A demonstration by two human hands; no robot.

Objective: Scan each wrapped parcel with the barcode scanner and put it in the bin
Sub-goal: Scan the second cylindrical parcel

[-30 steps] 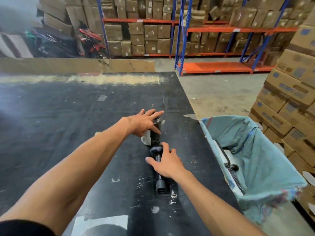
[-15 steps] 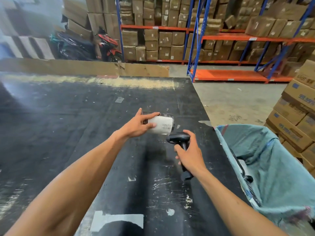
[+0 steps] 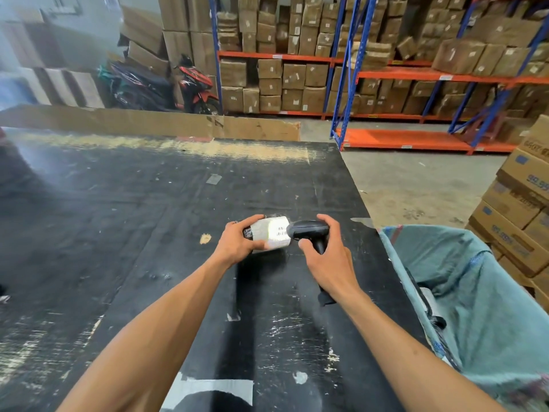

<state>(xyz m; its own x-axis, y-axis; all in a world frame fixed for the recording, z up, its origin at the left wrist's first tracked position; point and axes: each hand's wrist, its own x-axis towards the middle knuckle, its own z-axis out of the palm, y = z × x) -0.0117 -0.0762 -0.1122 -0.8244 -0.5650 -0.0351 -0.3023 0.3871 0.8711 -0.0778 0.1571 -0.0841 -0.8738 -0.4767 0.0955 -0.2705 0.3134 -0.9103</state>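
Parcel [image 3: 271, 235] white label, black barcode; scanner [image 3: 309, 230] black; bin [image 3: 481, 295] teal; table [image 3: 148, 218] scuffed black.

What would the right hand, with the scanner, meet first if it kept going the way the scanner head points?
Probably the white-labelled parcel gripped by the left hand: the scanner in the right hand aims left at its barcode, almost touching, though depth is unclear.
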